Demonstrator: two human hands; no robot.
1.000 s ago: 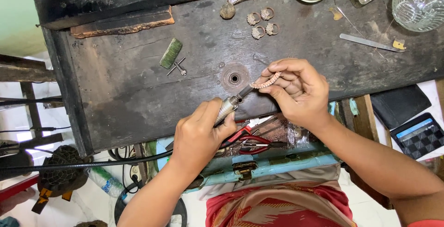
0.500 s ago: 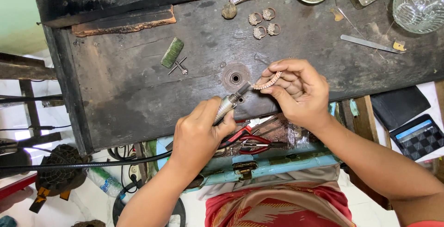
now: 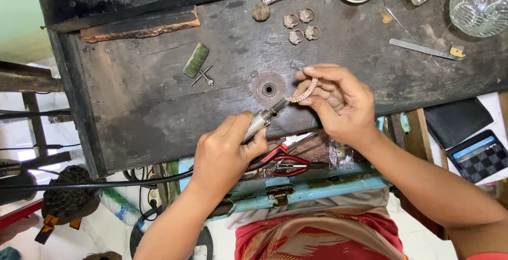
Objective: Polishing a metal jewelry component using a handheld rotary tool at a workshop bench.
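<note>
Our left hand (image 3: 225, 151) was closed around the metal handpiece (image 3: 260, 122) of a rotary tool, the fingers curled over its barrel and the thumb pressed on its side, so the tip pointed up and to the right. Our right hand (image 3: 341, 104) pinched a curved jewellery piece (image 3: 306, 91) set with small stones, held between the thumb and the first fingers, the other fingers folded under it. The tip of the handpiece touched the lower end of this curved piece. Both met just to the right of the round metal socket (image 3: 268, 88) in the dark wooden bench (image 3: 148, 101). The left forearm came up from below the socket, and the right forearm came from the lower right. Left of the socket lay a small green block (image 3: 196, 60). Above the socket were several rings (image 3: 300, 24). Below the socket, in a blue drawer (image 3: 312, 191), lay red-handled pliers (image 3: 283, 159).
</note>
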